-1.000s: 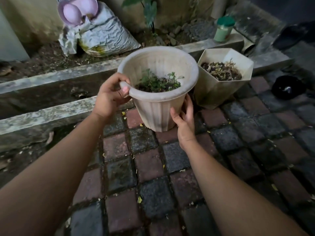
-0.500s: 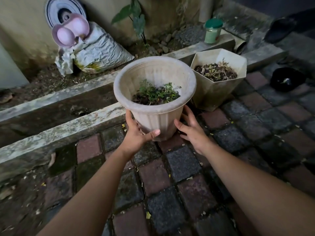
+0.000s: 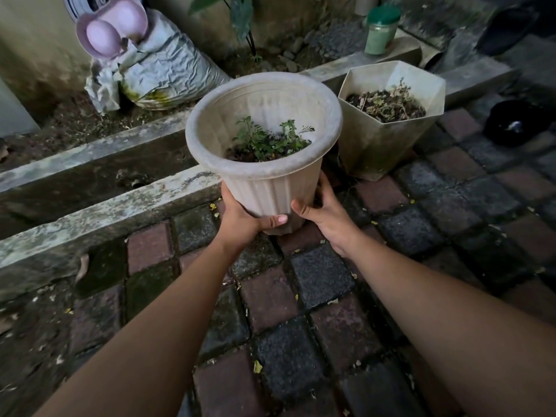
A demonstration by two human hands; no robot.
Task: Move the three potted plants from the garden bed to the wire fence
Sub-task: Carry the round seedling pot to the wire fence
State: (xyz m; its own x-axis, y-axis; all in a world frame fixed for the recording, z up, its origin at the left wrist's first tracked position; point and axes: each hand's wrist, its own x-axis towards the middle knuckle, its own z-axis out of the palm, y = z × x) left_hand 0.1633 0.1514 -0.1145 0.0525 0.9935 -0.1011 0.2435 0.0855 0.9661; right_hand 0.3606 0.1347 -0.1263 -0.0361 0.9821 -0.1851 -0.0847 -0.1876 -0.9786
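Cupping round pot near its base, left hand and right hand grips curled round it, hexagonal pot beside

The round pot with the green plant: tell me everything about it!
The round pot is pale beige, plastic-looking and grimy, with a thick rolled rim and ribbed sides narrowing downward. Dark soil and a small green plant sit low inside. It is upright, the left hand and right hand gripping its base, beside the hexagonal pot.
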